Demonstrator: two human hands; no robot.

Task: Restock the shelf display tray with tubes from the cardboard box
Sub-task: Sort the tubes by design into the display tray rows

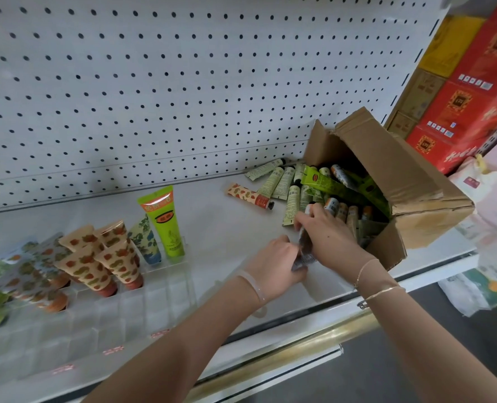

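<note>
Head view.

One: Where is the tube that goes in next?

Two: Between both hands, at the mouth of the cardboard box [410,181]. The right hand [327,235] has its fingers wrapped round the upper half of a dark tube [303,247]. The left hand [273,266] pinches the tube's lower end.

One: How does it lie?

Two: Its long axis runs roughly twelve to six, the top leaning a touch toward one. The blur is heavy there, so I cannot say for sure which end carries the cap.

One: And the display tray [165,289]?

Two: It is off toward eight o'clock from the grip, well apart from it. The box is at about two o'clock, just beside the right hand. The left hand is the nearer one to the tray.

One: So what does the move call for?

Two: I judge a handover to the left hand, then a carry toward eight. The free cells sit at four o'clock of the green tube [165,225], which stands cap down. The dark one may need to be turned to match it.
</note>
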